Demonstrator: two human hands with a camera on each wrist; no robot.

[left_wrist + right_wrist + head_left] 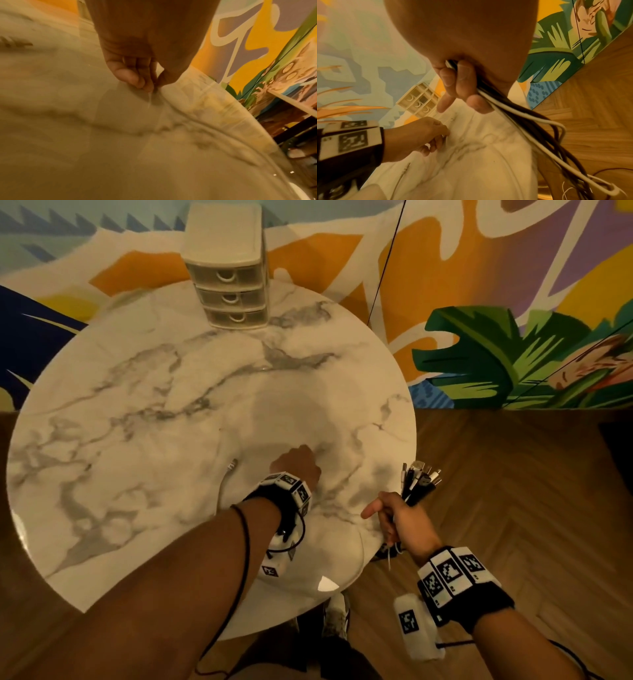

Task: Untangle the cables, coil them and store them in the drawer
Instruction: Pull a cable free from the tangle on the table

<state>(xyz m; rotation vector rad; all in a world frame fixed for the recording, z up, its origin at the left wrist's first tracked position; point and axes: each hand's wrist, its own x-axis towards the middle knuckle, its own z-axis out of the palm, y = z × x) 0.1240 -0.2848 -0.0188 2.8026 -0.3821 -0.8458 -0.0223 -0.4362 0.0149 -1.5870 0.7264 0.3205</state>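
The right hand (399, 520) is at the near right edge of the round table (137, 405). Its fingers (462, 78) are curled tight round a bunch of black and white cables (416, 484). The plug ends stick up and away from the hand, past the table edge. The long tails hang down toward the wooden floor (513, 491).

The left hand (298, 465) is over the table, a little left of the right hand. Its fingers (127, 75) point down and are pinched together at the table top. They seem to hold something very thin and pale, but it is too blurry to be sure.

One loose white cable (226, 479) lies on the table just left of the left hand. It runs from near to far, with its small plug at the far end. The left hand is the closer hand to it, so I think that hand should reach for it next.

The drawer box (227, 265) stands at the far edge of the table, well away from both hands. All three drawers look closed.

The head view shows the plug ends and the loose cable. The right wrist view shows the hanging tails and the tight grip. The left wrist view shows only the pinch.
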